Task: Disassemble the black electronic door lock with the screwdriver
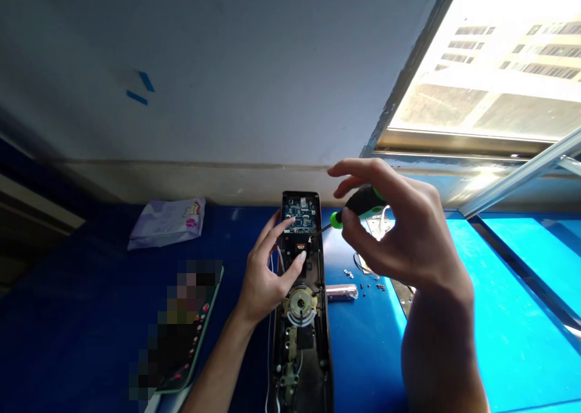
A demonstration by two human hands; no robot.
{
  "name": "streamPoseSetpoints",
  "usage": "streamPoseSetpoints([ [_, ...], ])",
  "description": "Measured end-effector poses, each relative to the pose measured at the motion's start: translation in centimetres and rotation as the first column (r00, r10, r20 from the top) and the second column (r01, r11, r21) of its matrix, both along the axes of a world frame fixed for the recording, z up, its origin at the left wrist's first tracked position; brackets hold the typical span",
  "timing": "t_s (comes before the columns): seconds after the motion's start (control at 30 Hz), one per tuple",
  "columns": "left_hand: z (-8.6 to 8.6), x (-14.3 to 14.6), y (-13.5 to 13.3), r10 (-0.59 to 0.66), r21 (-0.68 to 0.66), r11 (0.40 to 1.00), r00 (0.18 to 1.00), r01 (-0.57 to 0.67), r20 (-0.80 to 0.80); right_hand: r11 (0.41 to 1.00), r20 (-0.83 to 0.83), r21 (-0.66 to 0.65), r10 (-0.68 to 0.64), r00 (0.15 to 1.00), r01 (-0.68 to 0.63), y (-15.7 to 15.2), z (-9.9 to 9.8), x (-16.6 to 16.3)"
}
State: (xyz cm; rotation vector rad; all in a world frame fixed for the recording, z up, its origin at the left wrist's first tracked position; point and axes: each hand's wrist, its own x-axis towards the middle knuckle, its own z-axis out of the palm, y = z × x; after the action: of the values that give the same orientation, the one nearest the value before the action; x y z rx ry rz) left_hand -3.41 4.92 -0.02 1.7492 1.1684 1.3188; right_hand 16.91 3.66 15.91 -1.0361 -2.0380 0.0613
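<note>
A long black opened device [301, 316] lies lengthwise on the blue table [82, 316], showing a blue circuit board [300, 212] at its far end and a round brass mechanism [300, 304] in the middle. My left hand [267, 270] rests on the device's left side, its fingers spread, the fingertips touching the board and the black part below it. My right hand [399, 231] is closed around a screwdriver with a black and green handle [361, 206]. The screwdriver's tip points left at the circuit board's right edge.
A white packet [167, 221] lies at the back left by the wall. A phone or tablet [181, 334], partly blurred, sits left of my forearm. A pinkish metal cylinder [341, 291], several small screws [363, 280] and a metal plate [379, 228] lie right of the device. A window [494, 68] is at right.
</note>
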Motion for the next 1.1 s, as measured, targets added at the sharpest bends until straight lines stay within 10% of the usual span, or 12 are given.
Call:
streamPoseSetpoints([
  [0.7, 0.1, 0.0, 0.0, 0.000, 0.025, 1.000, 0.999, 0.001, -0.038, 0.999, -0.009, -0.015, -0.029, 1.000, 0.029, 0.3, -0.2, 0.0],
  [1.1, 4.1, 1.1, -0.1, 0.192, 0.462, 0.887, 0.905, 0.005, -0.379, 0.996, -0.227, 0.033, -0.074, 0.971, 0.083, -1.7, 1.4, 1.6],
])
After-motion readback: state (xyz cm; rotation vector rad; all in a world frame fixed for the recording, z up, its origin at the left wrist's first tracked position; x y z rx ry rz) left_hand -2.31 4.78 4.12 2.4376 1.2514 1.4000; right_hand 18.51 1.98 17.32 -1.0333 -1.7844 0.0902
